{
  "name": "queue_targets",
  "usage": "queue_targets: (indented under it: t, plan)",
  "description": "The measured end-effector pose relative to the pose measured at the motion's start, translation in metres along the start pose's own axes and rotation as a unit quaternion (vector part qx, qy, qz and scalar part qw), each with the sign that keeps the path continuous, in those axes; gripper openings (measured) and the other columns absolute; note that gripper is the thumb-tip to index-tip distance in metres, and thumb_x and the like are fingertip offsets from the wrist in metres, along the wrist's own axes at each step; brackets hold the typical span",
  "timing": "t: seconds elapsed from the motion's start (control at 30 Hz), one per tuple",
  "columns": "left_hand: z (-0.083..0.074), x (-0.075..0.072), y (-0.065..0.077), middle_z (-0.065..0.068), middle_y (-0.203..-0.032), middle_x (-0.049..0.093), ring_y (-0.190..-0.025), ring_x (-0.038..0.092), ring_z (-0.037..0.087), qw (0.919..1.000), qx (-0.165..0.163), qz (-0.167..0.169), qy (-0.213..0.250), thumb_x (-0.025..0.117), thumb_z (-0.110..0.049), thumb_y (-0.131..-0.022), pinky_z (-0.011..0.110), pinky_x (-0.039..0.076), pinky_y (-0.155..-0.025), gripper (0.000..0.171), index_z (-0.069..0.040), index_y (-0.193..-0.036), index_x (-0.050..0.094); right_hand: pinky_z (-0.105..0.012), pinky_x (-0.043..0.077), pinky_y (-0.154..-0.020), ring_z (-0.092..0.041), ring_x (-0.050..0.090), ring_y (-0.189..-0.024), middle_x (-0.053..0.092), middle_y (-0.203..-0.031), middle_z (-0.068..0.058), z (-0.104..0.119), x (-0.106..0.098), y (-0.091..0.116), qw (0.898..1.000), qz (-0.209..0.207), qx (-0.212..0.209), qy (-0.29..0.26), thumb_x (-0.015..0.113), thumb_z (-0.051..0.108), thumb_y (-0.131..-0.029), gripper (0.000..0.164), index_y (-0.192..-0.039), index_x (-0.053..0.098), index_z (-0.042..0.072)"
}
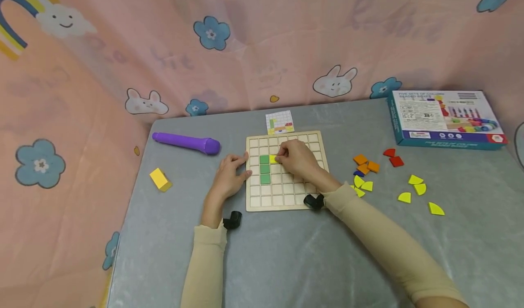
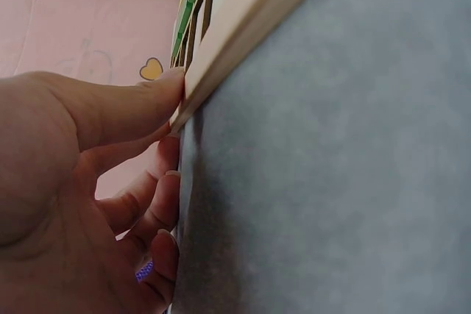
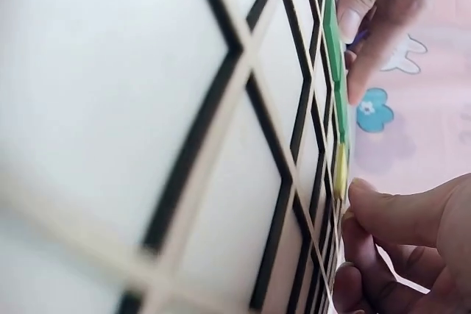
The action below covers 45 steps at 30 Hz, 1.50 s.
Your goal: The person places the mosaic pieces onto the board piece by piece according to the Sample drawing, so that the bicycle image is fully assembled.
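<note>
Three green tiles (image 1: 264, 169) fill cells in the second column from the left edge of the wooden board (image 1: 277, 189), and a yellow tile (image 1: 273, 159) is at the next column, just beside the farthest green one. The right hand (image 1: 299, 160) pinches the yellow tile at its right edge with bent thumb and forefinger, the other fingers curled in. The left hand (image 1: 230, 176) rests its thumb and forefinger, loosely parted, against the board's left edge, which should keep it from sliding.

Seating the yellow tile looks like the step in hand. It should go best with its sides squared to the thin cell walls, one edge lowered first, then a light fingertip press to flatten it. Let go tilted, it could prop on a wall; whether it is fully down, I cannot tell.

The card (image 1: 279, 122), beyond the board's far edge, is worth a check for the right cell, though its squares are too small to read surely here. Orange pieces (image 1: 373, 166) and loose yellow pieces (image 1: 420, 189) lie on the worktop (image 1: 282, 253) past the board's right edge, so the right sleeve (image 1: 385, 226) should lift clear when drawing back
</note>
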<state>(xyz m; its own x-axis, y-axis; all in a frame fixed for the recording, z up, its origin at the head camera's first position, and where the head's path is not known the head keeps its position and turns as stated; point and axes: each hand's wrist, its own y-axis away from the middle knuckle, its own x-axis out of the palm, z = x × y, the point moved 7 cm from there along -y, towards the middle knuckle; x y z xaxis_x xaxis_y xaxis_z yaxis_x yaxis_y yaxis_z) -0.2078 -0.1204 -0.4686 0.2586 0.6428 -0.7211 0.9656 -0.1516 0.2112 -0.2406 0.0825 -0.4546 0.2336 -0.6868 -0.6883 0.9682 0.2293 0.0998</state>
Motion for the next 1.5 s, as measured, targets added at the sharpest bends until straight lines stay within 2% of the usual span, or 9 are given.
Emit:
queue_targets:
  t: [0.23, 0.37, 0.53, 0.8, 0.93, 1.1, 1.23, 1.33, 1.5]
  plan:
    - [0.0, 0.001, 0.001, 0.018, -0.15, 0.051, -0.14, 0.045, 0.037, 1.0, 0.003, -0.004, 0.002, 0.071, -0.02, -0.102, 0.055, 0.034, -0.12, 0.062, -0.014, -0.16, 0.048, -0.034, 0.045, -0.072, -0.023, 0.06, -0.079, 0.07, -0.086, -0.011, -0.023, -0.029, 0.022, 1.0, -0.025, -0.014, 0.003, 0.076, 0.012, -0.098, 0.013, -0.086, 0.075, 0.006]
    - [0.0, 0.001, 0.0, 0.018, -0.15, 0.051, -0.139, 0.045, 0.037, 1.0, 0.003, -0.006, -0.003, 0.071, -0.02, -0.103, 0.055, 0.034, -0.119, 0.062, -0.014, -0.159, 0.048, -0.035, 0.046, -0.071, -0.025, 0.057, -0.078, 0.068, -0.088, -0.012, -0.047, -0.051, 0.039, 1.0, -0.013, 0.007, -0.004, 0.073, 0.01, -0.1, 0.01, -0.093, 0.074, 0.004]
    - [0.001, 0.0, 0.001, 0.019, -0.151, 0.051, -0.142, 0.043, 0.038, 1.0, 0.002, -0.005, -0.003, 0.071, -0.019, -0.103, 0.056, 0.033, -0.121, 0.062, -0.014, -0.159, 0.048, -0.035, 0.046, -0.072, -0.026, 0.057, -0.081, 0.068, -0.091, -0.014, -0.077, -0.074, 0.062, 0.999, -0.008, 0.031, 0.021, 0.072, 0.009, -0.1, 0.008, -0.099, 0.075, 0.002]
    - [0.001, -0.001, 0.002, 0.018, -0.151, 0.051, -0.144, 0.043, 0.037, 1.0, -0.001, -0.006, 0.001, 0.071, -0.018, -0.102, 0.055, 0.033, -0.121, 0.062, -0.014, -0.16, 0.048, -0.033, 0.045, -0.069, -0.026, 0.055, -0.081, 0.064, -0.087, -0.011, -0.103, -0.098, 0.093, 0.997, -0.013, 0.044, 0.063, 0.077, 0.009, -0.096, 0.008, -0.098, 0.075, 0.001]
    - [0.0, -0.001, 0.001, 0.017, -0.151, 0.051, -0.144, 0.042, 0.037, 1.0, -0.001, -0.004, 0.002, 0.071, -0.019, -0.103, 0.056, 0.033, -0.121, 0.062, -0.014, -0.16, 0.047, -0.032, 0.044, -0.068, -0.024, 0.056, -0.08, 0.064, -0.084, -0.009, -0.109, -0.102, 0.105, 0.995, -0.004, 0.06, 0.08, 0.08, 0.015, -0.094, 0.016, -0.098, 0.075, 0.0]
    - [0.0, -0.001, 0.001, 0.018, -0.151, 0.051, -0.142, 0.043, 0.036, 1.0, -0.001, -0.005, 0.001, 0.071, -0.019, -0.103, 0.056, 0.033, -0.121, 0.062, -0.015, -0.16, 0.047, -0.033, 0.045, -0.068, -0.026, 0.056, -0.081, 0.064, -0.086, -0.011, -0.11, -0.103, 0.115, 0.99, 0.018, 0.092, 0.108, 0.082, 0.018, -0.093, 0.027, -0.107, 0.074, -0.002]
    - [0.001, -0.001, 0.001, 0.017, -0.152, 0.05, -0.143, 0.043, 0.036, 1.0, -0.006, -0.006, -0.001, 0.071, -0.02, -0.103, 0.055, 0.033, -0.121, 0.061, -0.015, -0.16, 0.047, -0.04, 0.051, -0.072, -0.03, 0.058, -0.084, 0.067, -0.091, -0.016, -0.106, -0.1, 0.121, 0.985, 0.022, 0.113, 0.126, 0.084, 0.015, -0.091, 0.032, -0.113, 0.072, -0.004]
    - [0.001, -0.001, 0.0, 0.017, -0.153, 0.05, -0.143, 0.042, 0.036, 0.9999, -0.009, -0.005, -0.001, 0.071, -0.02, -0.103, 0.055, 0.033, -0.122, 0.061, -0.016, -0.16, 0.047, -0.042, 0.051, -0.073, -0.032, 0.058, -0.085, 0.068, -0.093, -0.018, -0.101, -0.098, 0.122, 0.985, 0.015, 0.111, 0.132, 0.084, 0.012, -0.09, 0.03, -0.112, 0.073, -0.005]
    - [-0.001, -0.001, 0.001, 0.018, -0.152, 0.05, -0.142, 0.043, 0.037, 1.0, -0.005, -0.004, -0.004, 0.071, -0.02, -0.103, 0.055, 0.034, -0.121, 0.061, -0.015, -0.16, 0.047, -0.037, 0.045, -0.069, -0.03, 0.055, -0.084, 0.063, -0.09, -0.016, -0.095, -0.096, 0.116, 0.988, 0.005, 0.093, 0.122, 0.081, 0.011, -0.093, 0.029, -0.116, 0.073, -0.005]
